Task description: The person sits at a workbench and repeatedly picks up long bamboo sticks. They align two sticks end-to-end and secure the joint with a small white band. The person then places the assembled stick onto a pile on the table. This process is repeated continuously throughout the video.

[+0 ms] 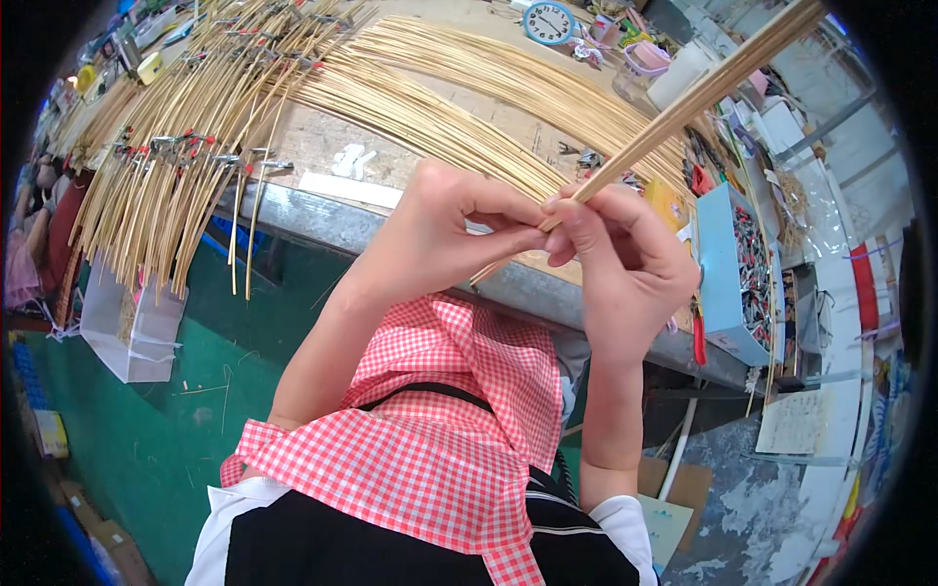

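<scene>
A bundle of thin bamboo strips point(708, 103) slants from between my hands up to the far right. Its near end sits at the fingertips of my left hand point(435, 234), where thumb and forefinger are pinched together. My right hand point(637, 264) is closed on the same bundle just above that end, its thumb and fingers wrapped round it. Both hands are raised over the table's front edge. Behind them, long loose bamboo strips point(420, 109) lie across the table, partly hidden by my hands.
At left, clipped bamboo strips point(161, 210) overhang the table point(313, 223) above a white bin point(122, 327). A blue box point(718, 264) of metal clips stands at right, red-handled tool point(699, 337) beside it. White pieces point(352, 159) and a blue clock point(549, 22) are farther back.
</scene>
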